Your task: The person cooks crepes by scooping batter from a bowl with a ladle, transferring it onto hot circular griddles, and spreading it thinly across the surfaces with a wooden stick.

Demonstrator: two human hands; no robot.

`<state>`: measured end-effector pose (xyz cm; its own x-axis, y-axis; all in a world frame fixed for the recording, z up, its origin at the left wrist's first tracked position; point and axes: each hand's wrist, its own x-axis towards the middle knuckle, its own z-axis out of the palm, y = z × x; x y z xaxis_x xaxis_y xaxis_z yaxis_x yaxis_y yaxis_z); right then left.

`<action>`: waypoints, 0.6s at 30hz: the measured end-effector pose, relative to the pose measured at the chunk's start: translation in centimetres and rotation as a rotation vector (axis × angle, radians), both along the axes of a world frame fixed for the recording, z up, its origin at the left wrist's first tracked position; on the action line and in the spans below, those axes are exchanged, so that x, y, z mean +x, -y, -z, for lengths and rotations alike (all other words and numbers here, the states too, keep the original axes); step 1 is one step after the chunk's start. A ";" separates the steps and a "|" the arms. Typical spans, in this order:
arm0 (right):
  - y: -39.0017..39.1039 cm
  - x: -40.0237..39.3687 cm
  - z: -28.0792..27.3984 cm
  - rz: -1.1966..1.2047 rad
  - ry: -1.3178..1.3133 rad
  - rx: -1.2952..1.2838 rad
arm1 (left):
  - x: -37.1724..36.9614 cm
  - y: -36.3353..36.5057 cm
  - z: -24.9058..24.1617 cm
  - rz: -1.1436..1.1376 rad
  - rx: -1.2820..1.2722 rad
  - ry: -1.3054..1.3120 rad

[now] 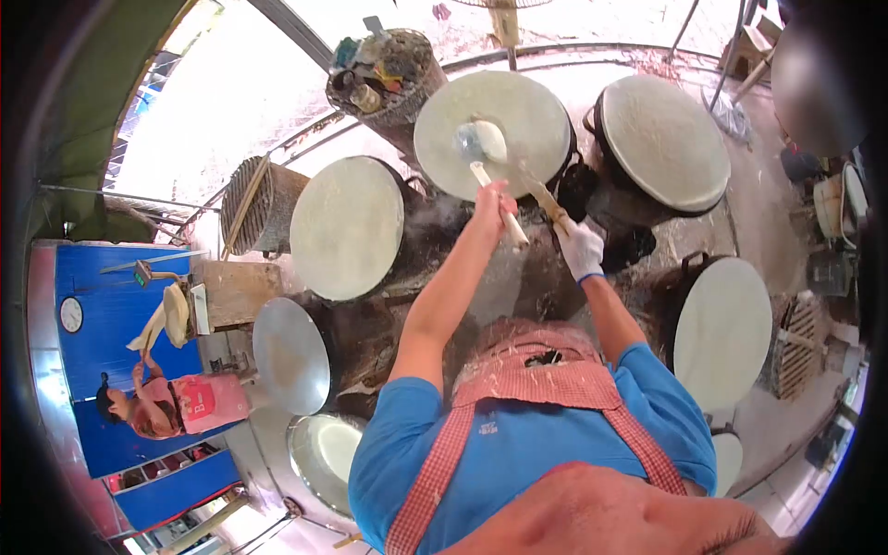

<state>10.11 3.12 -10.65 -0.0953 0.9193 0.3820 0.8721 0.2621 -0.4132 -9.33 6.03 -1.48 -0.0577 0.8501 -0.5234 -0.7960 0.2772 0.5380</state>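
Observation:
My bare left hand is closed around the pale handle of a long tool. Its bluish head is blurred, and a white lump lies beside or against it, over the round pale surface of the far middle pan. On my right hand is a white glove; its fingers wrap a wooden-handled tool that looks like a flat scraper. That tool's thin end reaches the same pan's near right edge.
More large round pans with pale surfaces surround me. A bin of scraps stands beyond. Ridged cylinders and a wooden block are at left, where another person holds pale sheets.

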 end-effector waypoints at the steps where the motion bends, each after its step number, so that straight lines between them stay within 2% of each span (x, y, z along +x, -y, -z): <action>1: 0.9 -0.1 -2.8 0.018 0.037 -0.027 | -0.5 0.9 -1.1 0.004 0.099 0.190; 2: 1.5 0.5 -3.0 0.014 0.043 -0.018 | -3.3 1.5 0.3 0.070 0.140 0.488; 4: 3.3 1.9 -5.6 -0.024 0.043 0.147 | -5.1 7.7 -0.7 0.119 -0.026 -0.021; 5: 3.1 2.0 -5.3 -0.020 0.041 0.141 | -5.3 8.3 -1.1 0.123 -0.032 -0.023; 7: 4.9 2.8 -4.5 -0.096 0.050 0.092 | -4.9 11.1 -1.6 0.121 -0.227 0.145; 8: 5.3 2.8 -4.5 -0.103 0.062 0.070 | -5.3 11.1 -1.5 0.179 -0.199 0.423; 10: 5.7 2.2 -5.3 -0.041 -0.213 0.165 | -4.8 10.7 -3.1 0.124 -0.338 0.700; 12: 6.7 3.0 -5.7 -0.045 -0.225 0.062 | -4.2 11.2 -3.6 0.105 -0.341 0.836; 14: 6.4 3.7 -6.9 0.011 -0.540 -0.193 | -3.4 11.9 -4.0 0.140 -0.291 0.851; 15: 6.1 5.0 -5.3 0.011 -0.418 -0.233 | -2.9 12.1 -4.0 0.156 -0.274 0.864; 17: 5.4 6.8 -6.5 0.064 -0.241 -0.418 | -2.2 12.8 -4.0 0.203 -0.209 0.734; 18: 5.0 8.1 -5.9 0.087 -0.175 -0.471 | -1.9 12.8 -4.2 0.233 -0.234 0.945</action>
